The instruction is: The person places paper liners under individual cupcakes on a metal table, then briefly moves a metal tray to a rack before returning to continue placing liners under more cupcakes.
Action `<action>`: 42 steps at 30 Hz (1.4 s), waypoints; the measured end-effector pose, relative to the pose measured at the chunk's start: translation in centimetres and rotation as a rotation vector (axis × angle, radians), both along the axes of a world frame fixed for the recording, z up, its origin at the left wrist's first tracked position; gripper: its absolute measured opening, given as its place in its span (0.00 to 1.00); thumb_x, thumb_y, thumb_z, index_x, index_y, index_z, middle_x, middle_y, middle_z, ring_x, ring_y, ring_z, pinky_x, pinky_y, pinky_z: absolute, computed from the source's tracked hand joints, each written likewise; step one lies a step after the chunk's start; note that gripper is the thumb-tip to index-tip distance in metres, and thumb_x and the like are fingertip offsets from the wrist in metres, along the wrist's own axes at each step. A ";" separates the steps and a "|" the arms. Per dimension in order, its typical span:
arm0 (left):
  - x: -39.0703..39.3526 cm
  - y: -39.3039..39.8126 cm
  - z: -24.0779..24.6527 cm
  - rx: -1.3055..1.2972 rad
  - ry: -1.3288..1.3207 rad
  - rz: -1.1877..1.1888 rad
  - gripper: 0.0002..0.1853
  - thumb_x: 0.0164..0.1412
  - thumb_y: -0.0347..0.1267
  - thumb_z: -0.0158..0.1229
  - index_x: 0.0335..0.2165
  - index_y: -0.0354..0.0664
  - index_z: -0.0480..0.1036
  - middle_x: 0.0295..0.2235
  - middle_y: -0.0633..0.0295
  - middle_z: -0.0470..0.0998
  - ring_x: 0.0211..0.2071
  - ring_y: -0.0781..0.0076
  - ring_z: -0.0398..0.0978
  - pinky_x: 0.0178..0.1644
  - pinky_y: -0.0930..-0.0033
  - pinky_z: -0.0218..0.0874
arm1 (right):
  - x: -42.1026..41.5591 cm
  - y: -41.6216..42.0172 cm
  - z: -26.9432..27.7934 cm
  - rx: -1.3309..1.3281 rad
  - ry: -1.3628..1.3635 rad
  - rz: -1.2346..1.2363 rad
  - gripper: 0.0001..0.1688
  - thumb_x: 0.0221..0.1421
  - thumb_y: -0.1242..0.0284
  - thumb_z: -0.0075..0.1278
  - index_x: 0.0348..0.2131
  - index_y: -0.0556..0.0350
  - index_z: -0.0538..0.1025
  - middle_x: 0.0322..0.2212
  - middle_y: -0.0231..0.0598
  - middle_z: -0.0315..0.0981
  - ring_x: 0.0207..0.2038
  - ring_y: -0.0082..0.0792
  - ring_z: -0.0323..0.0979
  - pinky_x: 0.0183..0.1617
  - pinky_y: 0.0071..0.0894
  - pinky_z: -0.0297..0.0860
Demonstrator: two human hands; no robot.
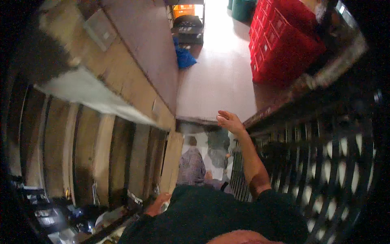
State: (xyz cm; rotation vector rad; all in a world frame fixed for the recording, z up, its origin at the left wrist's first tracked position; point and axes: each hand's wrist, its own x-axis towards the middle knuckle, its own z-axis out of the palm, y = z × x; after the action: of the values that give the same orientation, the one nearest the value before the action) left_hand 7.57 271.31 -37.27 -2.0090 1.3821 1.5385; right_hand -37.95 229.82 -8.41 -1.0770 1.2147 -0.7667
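Note:
My right hand (231, 122) is held out in front of my body, its fingers loosely bent and apart, with nothing in it. It appears above the edge of the pale floor (216, 97), beside a dark slatted structure. Low on the left, my left hand (160, 203) is partly hidden by my dark shirt (213, 213). A small whitish thing shows beside its fingers; whether it is held cannot be told. Between my arms, lower down, a person in a patterned top (192, 166) is seen, blurred.
Stacked red plastic crates (280, 45) stand at the upper right. A blue bag (185, 58) lies beside the long panel (143, 39). An orange crate (183, 10) and a green container (243, 10) are farther off. Dark slats (304, 161) run along the right; wooden boards (86, 146) line the left.

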 end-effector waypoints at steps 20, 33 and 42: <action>-29.3 -111.9 35.6 -0.788 0.748 0.281 0.27 0.65 0.45 0.57 0.53 0.34 0.73 0.48 0.46 0.79 0.51 0.57 0.77 0.55 0.62 0.67 | -26.1 -22.8 -11.2 0.442 0.823 -0.058 0.25 0.57 0.63 0.59 0.47 0.64 0.78 0.34 0.40 0.82 0.35 0.32 0.78 0.41 0.36 0.75; -18.4 -112.3 18.5 -0.301 -0.126 -0.464 0.28 0.58 0.55 0.56 0.39 0.42 0.81 0.41 0.46 0.81 0.43 0.47 0.78 0.48 0.46 0.68 | -34.8 -58.2 -13.0 0.529 0.751 0.045 0.21 0.55 0.59 0.59 0.39 0.59 0.81 0.28 0.43 0.81 0.29 0.36 0.79 0.32 0.37 0.75; -32.3 -120.1 21.9 0.086 0.031 0.025 0.32 0.56 0.58 0.57 0.40 0.40 0.81 0.41 0.48 0.81 0.43 0.52 0.79 0.49 0.53 0.68 | -43.0 -109.3 -0.8 -0.015 0.395 -0.360 0.28 0.59 0.61 0.54 0.51 0.65 0.75 0.33 0.44 0.80 0.32 0.30 0.77 0.38 0.33 0.73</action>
State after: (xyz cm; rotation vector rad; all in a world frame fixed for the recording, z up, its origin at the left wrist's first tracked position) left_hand -24.77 151.19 -15.38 -1.9664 1.2833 1.6182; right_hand -80.90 120.53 -9.25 -1.0650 1.7742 -0.8596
